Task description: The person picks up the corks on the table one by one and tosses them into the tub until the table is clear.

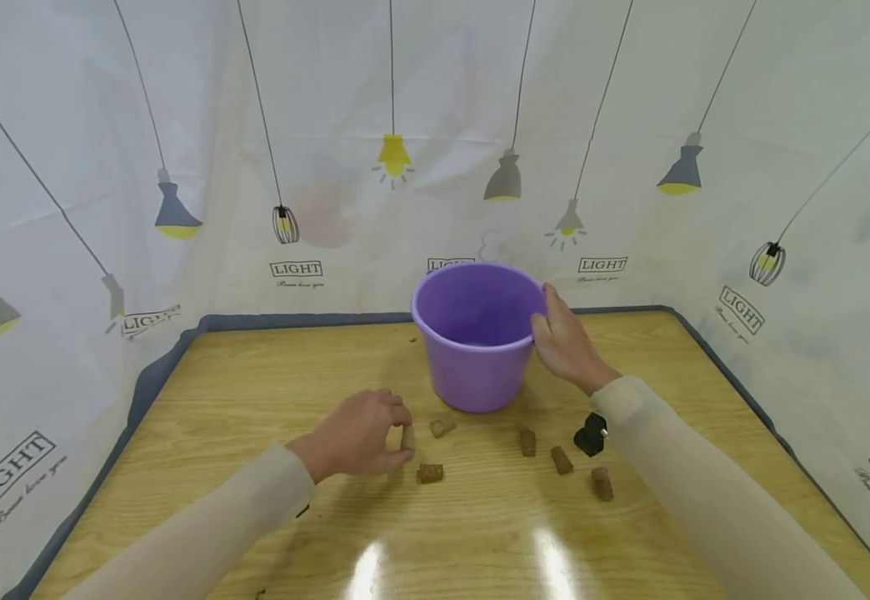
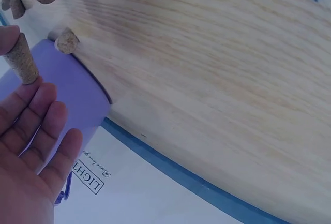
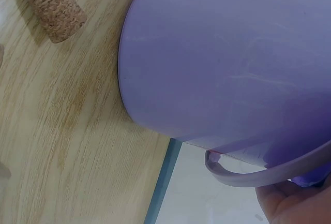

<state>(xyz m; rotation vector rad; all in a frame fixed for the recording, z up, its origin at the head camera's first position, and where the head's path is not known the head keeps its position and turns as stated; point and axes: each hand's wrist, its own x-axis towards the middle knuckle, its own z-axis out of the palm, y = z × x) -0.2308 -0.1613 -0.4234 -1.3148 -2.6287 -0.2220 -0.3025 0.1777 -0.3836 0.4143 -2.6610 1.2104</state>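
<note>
Between the thumb and a fingertip of my left hand (image 1: 363,432) a tapered cork stopper (image 2: 23,61) is pinched, just above the tabletop. A purple bucket (image 1: 476,379) stands upright beyond it, mouth up. My right hand (image 1: 572,342) grips the bucket's right rim, with the fingers partly hidden behind it. In the right wrist view the bucket's handle (image 3: 248,176) hangs along its side near that hand. One cork (image 1: 441,427) lies at the foot of the bucket, another cork (image 1: 430,473) nearer me. Bucket walls hide part of its inside.
More corks (image 1: 561,460) lie on the wooden table (image 1: 270,367) to the right, in front of the bucket. Near the right cuff is a small black object (image 1: 591,435). A white cloth backdrop (image 1: 345,83) printed with lamps rises behind and at both sides.
</note>
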